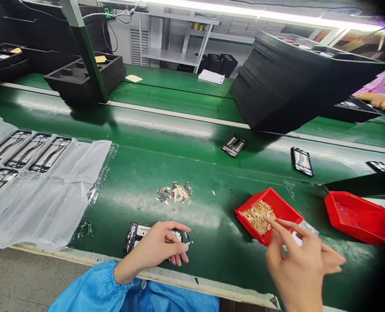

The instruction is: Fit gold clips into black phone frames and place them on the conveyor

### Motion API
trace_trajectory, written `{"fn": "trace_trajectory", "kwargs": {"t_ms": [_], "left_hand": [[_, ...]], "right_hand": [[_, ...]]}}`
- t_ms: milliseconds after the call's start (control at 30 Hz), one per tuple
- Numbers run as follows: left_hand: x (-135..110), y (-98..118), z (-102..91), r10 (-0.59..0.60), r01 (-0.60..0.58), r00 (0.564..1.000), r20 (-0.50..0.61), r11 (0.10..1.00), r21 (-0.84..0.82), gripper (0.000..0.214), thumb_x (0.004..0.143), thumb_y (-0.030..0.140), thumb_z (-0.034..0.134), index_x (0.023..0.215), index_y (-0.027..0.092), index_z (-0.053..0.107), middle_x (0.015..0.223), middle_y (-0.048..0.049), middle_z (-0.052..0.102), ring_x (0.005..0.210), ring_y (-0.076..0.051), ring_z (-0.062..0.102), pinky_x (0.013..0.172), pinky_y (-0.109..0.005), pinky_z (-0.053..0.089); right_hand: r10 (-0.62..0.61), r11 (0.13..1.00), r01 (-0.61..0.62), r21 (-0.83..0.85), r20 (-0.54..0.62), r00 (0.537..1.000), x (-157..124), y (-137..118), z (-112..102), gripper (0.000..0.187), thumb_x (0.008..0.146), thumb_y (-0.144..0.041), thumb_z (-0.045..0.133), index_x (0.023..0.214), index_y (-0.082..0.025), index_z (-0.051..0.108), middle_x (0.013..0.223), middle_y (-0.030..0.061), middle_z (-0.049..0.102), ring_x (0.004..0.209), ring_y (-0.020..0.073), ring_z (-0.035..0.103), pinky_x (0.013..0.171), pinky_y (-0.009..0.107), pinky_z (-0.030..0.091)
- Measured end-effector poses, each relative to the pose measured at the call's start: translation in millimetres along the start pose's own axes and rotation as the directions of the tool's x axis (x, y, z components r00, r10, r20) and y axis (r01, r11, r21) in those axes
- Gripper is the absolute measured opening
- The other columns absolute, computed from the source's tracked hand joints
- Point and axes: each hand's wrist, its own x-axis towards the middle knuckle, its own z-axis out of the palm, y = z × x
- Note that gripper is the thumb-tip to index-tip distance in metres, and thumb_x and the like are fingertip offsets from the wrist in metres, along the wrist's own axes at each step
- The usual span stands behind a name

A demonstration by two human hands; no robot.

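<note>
My left hand is over a phone frame, hiding much of it. A small thin dark strip with pale ends shows at my left thumb and fingers, which appear to pinch it. My right hand reaches over the front side of a red bin, index finger stretched to the small gold-coloured pieces heaped inside. Its fingers are apart, and I see nothing held in them. A loose pile of gold and dark strips lies on the green bench beyond my left hand.
Several phone frames lie in white sheeting at left. Two more frames lie farther back. A second red bin stands at right. Stacked black trays tower behind; a co-worker's hand shows at far right.
</note>
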Motion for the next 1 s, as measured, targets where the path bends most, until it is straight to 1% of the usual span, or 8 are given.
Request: {"fn": "trace_trajectory", "kwargs": {"t_ms": [167,333,400,467,567,667,833,1000], "left_hand": [[-4,-4,-9.3,0.025,-0.023,0.999,0.022,0.997,-0.067,0.066,0.079,0.040,0.088,0.135,0.011,0.069,0.069,-0.0045,0.081,0.053,-0.012,0.067,0.055,-0.024,0.050],[-19,-1,-15.2,0.017,-0.016,1.000,0.008,0.997,-0.071,0.070,0.078,0.037,0.088,0.139,0.012,0.067,0.068,-0.0020,0.078,0.056,-0.014,0.067,0.058,-0.025,0.051],[-31,-1,-19.1,0.051,-0.052,0.998,-0.042,0.998,-0.027,0.073,0.084,0.043,0.083,0.148,0.015,0.061,0.074,-0.0020,0.078,0.062,-0.015,0.067,0.063,-0.027,0.053],[-44,-5,-25.7,0.207,-0.176,0.966,-0.153,0.965,0.194,0.068,0.094,0.046,0.075,0.155,0.021,0.055,0.087,-0.0041,0.080,0.074,-0.017,0.069,0.075,-0.034,0.056],[-62,-14,-41.1,0.529,-0.272,0.837,-0.137,0.621,0.735,0.069,0.097,0.040,0.076,0.160,0.033,0.050,0.123,-0.0084,0.080,0.110,-0.028,0.068,0.102,-0.049,0.048],[-71,-24,-56.7,0.550,-0.205,0.835,0.002,0.308,0.929,0.098,0.085,0.039,0.091,0.166,0.037,0.037,0.150,-0.0094,0.069,0.133,-0.035,0.058,0.114,-0.056,0.035],[-70,-28,-67.8,0.469,-0.171,0.882,0.041,0.237,0.956,0.104,0.081,0.032,0.095,0.164,0.035,0.034,0.155,-0.0075,0.064,0.137,-0.032,0.055,0.114,-0.051,0.028],[-68,-26,-69.6,0.454,-0.174,0.890,0.050,0.236,0.956,0.091,0.084,0.034,0.092,0.160,0.034,0.041,0.156,-0.0070,0.064,0.136,-0.033,0.054,0.111,-0.050,0.028]], "right_hand": [[-0.397,0.837,0.324,0.442,0.083,0.914,-19,-73,10,0.034,0.094,-0.007,0.072,0.120,-0.029,0.075,0.104,0.0048,0.077,0.094,0.0224,0.062,0.091,0.042,0.042],[-0.490,0.719,0.332,0.611,0.107,0.865,-23,-122,29,0.031,0.095,-0.007,0.072,0.120,-0.026,0.072,0.097,0.0006,0.079,0.090,0.0204,0.058,0.088,0.040,0.042],[-0.471,0.689,0.277,0.669,0.124,0.873,-18,-128,34,0.028,0.097,-0.007,0.071,0.117,-0.027,0.071,0.094,-0.0001,0.077,0.090,0.0199,0.059,0.085,0.039,0.041],[-0.416,0.667,0.103,0.738,0.254,0.873,-14,-133,38,0.020,0.101,-0.012,0.068,0.112,-0.027,0.069,0.093,-0.0007,0.075,0.089,0.0194,0.059,0.083,0.038,0.042],[-0.328,0.621,-0.251,0.743,0.537,0.777,-10,-142,42,0.010,0.107,-0.022,0.062,0.099,-0.027,0.066,0.090,-0.0010,0.069,0.085,0.0179,0.059,0.079,0.037,0.044],[-0.298,0.623,-0.409,0.667,0.686,0.664,-10,-149,46,0.017,0.109,-0.029,0.060,0.095,-0.026,0.068,0.087,-0.0009,0.065,0.080,0.0176,0.057,0.078,0.038,0.042],[-0.303,0.654,-0.431,0.622,0.737,0.604,-10,-150,49,0.019,0.109,-0.033,0.059,0.095,-0.026,0.068,0.087,-0.0004,0.064,0.081,0.0183,0.057,0.081,0.040,0.039],[-0.311,0.663,-0.409,0.626,0.728,0.610,-11,-149,49,0.018,0.109,-0.034,0.059,0.096,-0.026,0.068,0.088,-0.0003,0.064,0.083,0.0186,0.058,0.082,0.040,0.038]]}}
